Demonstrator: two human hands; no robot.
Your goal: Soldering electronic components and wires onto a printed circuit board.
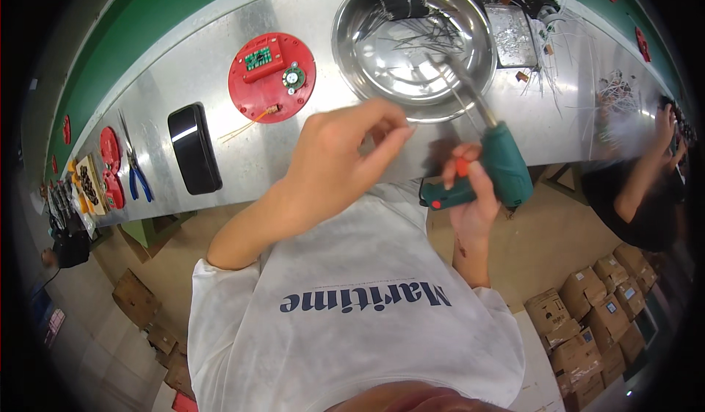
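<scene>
My right hand (474, 192) is wrapped round the handle of a green pistol-shaped power tool (510, 166) with an orange trigger. The tool's long metal shaft points up and left, over the right rim of a shiny steel bowl (360, 81). In the bowl lie a tied bundle of black wires (404, 3) and several loose dark wires (426, 34). My left hand (352, 147) hovers by the bowl's near rim, thumb and fingertips drawn together; whatever may be between them is too small to make out. Left of the bowl sits a round red plastic cover (246, 92).
A green circuit board (258, 59) and an orange-wired connector (272, 109) lie on the red cover. A black phone (194, 147) and blue-handled pliers (138, 177) are farther left. A metal box (512, 37) stands right of the bowl. Another person's arm (642, 177) reaches in at right.
</scene>
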